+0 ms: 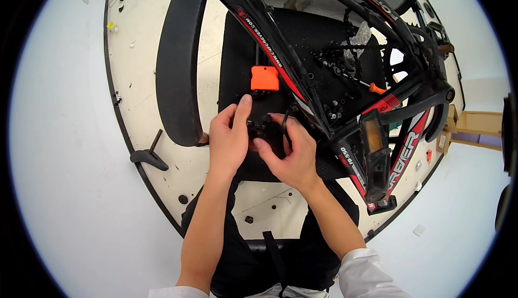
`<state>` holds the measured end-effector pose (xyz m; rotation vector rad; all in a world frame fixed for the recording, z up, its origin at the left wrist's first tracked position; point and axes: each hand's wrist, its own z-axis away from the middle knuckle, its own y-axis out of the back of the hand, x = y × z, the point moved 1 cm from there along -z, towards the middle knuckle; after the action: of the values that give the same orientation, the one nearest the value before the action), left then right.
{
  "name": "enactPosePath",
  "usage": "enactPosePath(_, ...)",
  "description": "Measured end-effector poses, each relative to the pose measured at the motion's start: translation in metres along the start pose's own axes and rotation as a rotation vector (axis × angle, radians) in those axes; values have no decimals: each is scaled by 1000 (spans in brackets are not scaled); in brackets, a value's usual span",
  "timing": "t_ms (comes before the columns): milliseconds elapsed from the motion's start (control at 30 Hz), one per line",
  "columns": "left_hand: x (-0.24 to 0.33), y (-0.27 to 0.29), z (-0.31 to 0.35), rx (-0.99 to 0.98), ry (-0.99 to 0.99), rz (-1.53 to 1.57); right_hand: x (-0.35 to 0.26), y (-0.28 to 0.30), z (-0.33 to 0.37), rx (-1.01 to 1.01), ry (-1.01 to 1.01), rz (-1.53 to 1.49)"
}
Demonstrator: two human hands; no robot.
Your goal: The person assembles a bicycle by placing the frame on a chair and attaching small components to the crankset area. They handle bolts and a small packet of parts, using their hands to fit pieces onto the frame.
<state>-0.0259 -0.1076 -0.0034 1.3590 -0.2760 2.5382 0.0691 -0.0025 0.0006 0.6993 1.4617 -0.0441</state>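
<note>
**Black bits and bare hands over a chair seat**

So, one small black part [261, 127], glossy-looking and lumpy, sits between two hands above the near-left area of a black chair seat [235, 44]. Right hand [291, 152] has thumb and forefinger clamped on it from opposite sides. Left hand [229, 136] is up against its other end, thumb pointing away from the body; the rest of those fingers are mostly hidden, so I can't tell if they're gripping.

Just beyond the hands, near the seat's left edge, there's one bright orange block [265, 78], squarish with notched sides, looks like plastic. One smooth, long black armrest [181, 60] runs outside that same edge.

One bike frame [291, 77], slick black tubes with red and white graphics, slants across the seat's right half and pokes past the near-right corner. I count one chunky pedal [374, 158] by that corner, a ribbed black body with an amber panel.

Toward the far-right corner: one crinkly clear plastic bag [357, 42], a linked dark chain [372, 46] and one screwdriver [376, 88] with an orange handle. Little shiny metal pieces [335, 104] sit nearer the frame, several of them, too tiny to count cleanly.
</note>
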Motion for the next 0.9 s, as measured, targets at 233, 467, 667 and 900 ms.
enactPosePath(233, -3, -1, 0, 95, -139, -400, 13, -8, -1, 67, 248, -49)
enactPosePath(467, -6, -13, 4, -18, -365, -428, 23, -16, 4, -3, -319, -458)
enactPosePath(667, 0, -15, 10, 25, -301, -472, 26, -17, 3, -16, -417, -585)
enactPosePath(900, -10, -12, 7, 84, -391, -391, 16, -10, -3, -65, -393, -693)
